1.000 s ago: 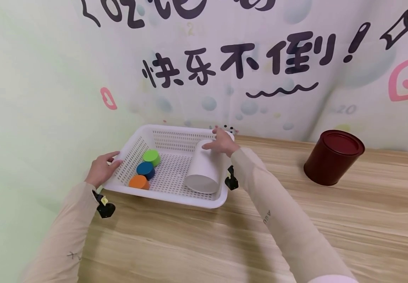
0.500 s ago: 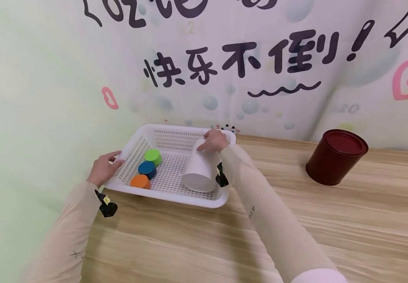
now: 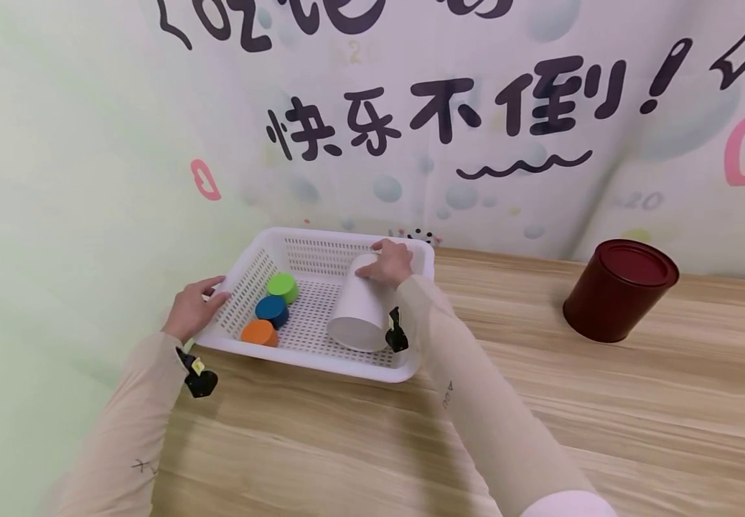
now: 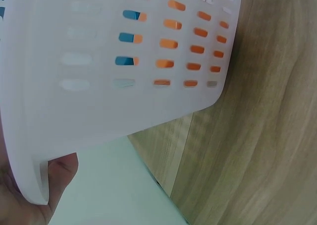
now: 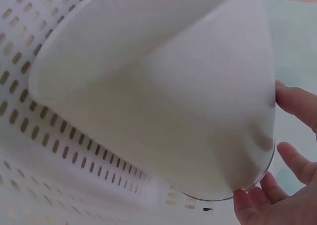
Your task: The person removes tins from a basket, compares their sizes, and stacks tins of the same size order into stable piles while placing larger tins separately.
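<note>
A white plastic basket (image 3: 330, 366) with slotted sides stands on the wooden table near the wall. My left hand (image 3: 197, 309) grips its left rim; the left wrist view shows the thumb and fingers about the rim edge. In the basket's right half a white cylinder (image 3: 361, 305) lies on its side, one end toward me. My right hand (image 3: 390, 263) holds the cylinder's far end, thumb on one side and fingertips on the other in the right wrist view. An orange round piece (image 3: 259, 332), a blue one (image 3: 272, 311) and a green one (image 3: 283, 287) line the basket's left side.
A dark red lidded can (image 3: 621, 291) stands on the wooden table (image 3: 508, 402) to the right, apart from the basket. A printed wall cloth (image 3: 372, 194) rises close behind the basket, and a pale green one (image 3: 88, 215) hangs at the left.
My right hand and the white cylinder have shifted a little to the left inside the basket. My left hand stays on the left rim, and the round pieces keep their places.
</note>
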A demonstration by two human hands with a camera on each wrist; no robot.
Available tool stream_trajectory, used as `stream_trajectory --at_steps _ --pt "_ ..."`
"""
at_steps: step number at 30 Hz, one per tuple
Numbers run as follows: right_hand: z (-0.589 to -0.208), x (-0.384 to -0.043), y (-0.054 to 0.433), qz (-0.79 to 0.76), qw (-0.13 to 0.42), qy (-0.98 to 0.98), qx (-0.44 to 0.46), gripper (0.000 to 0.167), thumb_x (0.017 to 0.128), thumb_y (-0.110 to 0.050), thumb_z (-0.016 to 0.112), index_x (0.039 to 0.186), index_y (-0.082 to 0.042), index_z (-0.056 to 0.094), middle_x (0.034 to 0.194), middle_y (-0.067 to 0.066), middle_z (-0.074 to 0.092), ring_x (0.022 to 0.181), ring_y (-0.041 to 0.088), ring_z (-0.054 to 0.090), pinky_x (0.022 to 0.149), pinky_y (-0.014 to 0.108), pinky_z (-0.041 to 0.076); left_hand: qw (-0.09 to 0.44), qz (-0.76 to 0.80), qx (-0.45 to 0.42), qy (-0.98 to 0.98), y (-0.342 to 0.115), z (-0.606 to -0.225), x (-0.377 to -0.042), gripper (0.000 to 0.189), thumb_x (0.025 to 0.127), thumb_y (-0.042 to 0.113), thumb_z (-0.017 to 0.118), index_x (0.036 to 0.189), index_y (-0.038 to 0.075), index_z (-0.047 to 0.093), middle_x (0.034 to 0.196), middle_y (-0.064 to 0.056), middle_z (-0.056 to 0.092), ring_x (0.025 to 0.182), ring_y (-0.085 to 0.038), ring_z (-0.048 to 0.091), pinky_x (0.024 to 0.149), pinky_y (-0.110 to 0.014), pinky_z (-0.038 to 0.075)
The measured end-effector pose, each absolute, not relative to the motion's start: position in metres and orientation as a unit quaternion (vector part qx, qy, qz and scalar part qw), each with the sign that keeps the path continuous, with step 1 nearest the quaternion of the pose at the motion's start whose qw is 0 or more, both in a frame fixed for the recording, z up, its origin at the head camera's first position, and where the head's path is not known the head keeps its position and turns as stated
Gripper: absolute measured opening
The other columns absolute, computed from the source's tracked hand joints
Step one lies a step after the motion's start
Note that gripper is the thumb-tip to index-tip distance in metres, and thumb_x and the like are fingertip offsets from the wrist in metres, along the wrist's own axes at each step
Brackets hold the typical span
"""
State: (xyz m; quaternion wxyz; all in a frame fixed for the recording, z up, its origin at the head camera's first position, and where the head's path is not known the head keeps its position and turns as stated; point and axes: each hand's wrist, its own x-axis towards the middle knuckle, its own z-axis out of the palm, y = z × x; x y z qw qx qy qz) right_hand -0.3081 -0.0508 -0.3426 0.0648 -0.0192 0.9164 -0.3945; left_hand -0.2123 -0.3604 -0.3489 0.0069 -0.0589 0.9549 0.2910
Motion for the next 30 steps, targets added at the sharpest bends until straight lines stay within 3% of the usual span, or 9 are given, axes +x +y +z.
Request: stream_trajectory --at_steps 7,15,21,26,30 --pt "-0.352 -0.306 -0.058 -0.459 0.038 0.888 0.021 0.073 0.066 -0.024 0.078 0.124 -0.006 0.039 0.121 0.019 0.036 0.112 0.029 0.03 0.09 0.038 0.033 0.007 0.292 -0.061 0.954 -0.36 -0.348 -0.212 0.051 0.093 0.024 0.045 0.135 -0.002 0.031 0.106 -0.025 0.045 0.075 -0.026 0.052 0.06 -0.025 0.042" --pt "-0.36 -0.303 -0.061 -0.492 0.046 0.868 0.051 0.073 0.066 -0.031 0.077 0.122 -0.004 0.038 0.117 0.017 0.037 0.105 0.028 0.037 0.087 0.04 0.037 0.002 0.29 -0.059 0.955 -0.359 -0.348 -0.211 0.05 0.093 0.023 0.045 0.134 -0.002 0.032 0.105 -0.025 0.045 0.075 -0.026 0.051 0.059 -0.025 0.041" --pt "-0.365 -0.302 -0.059 -0.5 0.103 0.856 0.082 0.085 0.067 -0.041 0.073 0.131 -0.005 0.03 0.124 0.02 0.035 0.108 0.032 0.042 0.083 0.044 0.042 0.002 0.29 -0.059 0.955 -0.359 -0.35 -0.212 0.051 0.093 0.024 0.045 0.134 -0.002 0.032 0.104 -0.025 0.045 0.074 -0.026 0.052 0.058 -0.026 0.041" --pt "-0.366 -0.302 -0.06 -0.517 0.171 0.832 0.11 0.09 0.07 -0.048 0.069 0.134 -0.006 0.021 0.121 0.019 0.038 0.099 0.031 0.052 0.072 0.047 0.046 0.003 0.291 -0.061 0.955 -0.36 -0.35 -0.213 0.051 0.093 0.024 0.044 0.135 -0.001 0.032 0.104 -0.023 0.044 0.075 -0.026 0.051 0.059 -0.025 0.041" --pt "-0.366 -0.302 -0.062 -0.535 0.21 0.809 0.123 0.092 0.072 -0.05 0.065 0.136 -0.005 0.016 0.117 0.017 0.043 0.098 0.032 0.054 0.071 0.049 0.046 0.002 0.289 -0.061 0.955 -0.36 -0.35 -0.213 0.051 0.093 0.024 0.044 0.135 -0.001 0.032 0.104 -0.023 0.044 0.074 -0.026 0.051 0.059 -0.025 0.041"
